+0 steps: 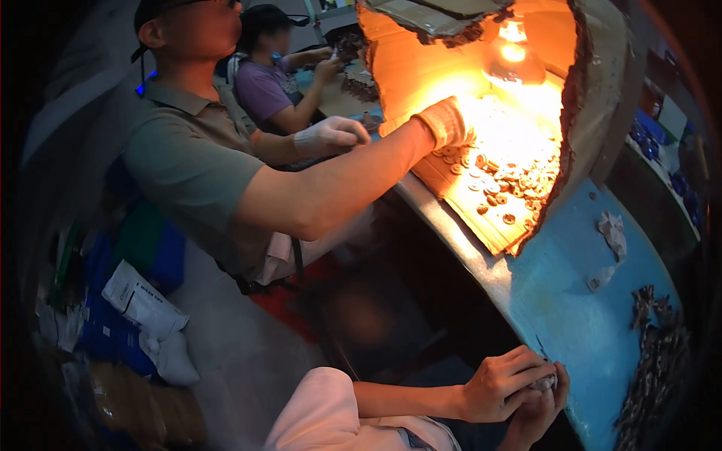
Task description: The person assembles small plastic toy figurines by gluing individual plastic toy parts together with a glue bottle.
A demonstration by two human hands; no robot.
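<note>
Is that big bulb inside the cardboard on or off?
On: the bulb glows brightly, lighting up the cardboard and the small round pieces below.

Blue tabletop [556, 301] bearing a cardboard box [602, 90]; right of it, crumpled white scraps [613, 233] and a dark heap [653, 368].

A glowing lamp [514, 66] lights the scene, hanging inside an open cardboard box [404, 56] with ragged edges and turning its inside orange and white. The box stands on a blue desk [553, 297] that runs down toward the lower right. Beyond, at the right, a dark unit [648, 199] stands in shade. On the left, the grey floor [218, 353] is dim, with a white bag [139, 297] and blue sacks [109, 331] heaped along it.
</note>
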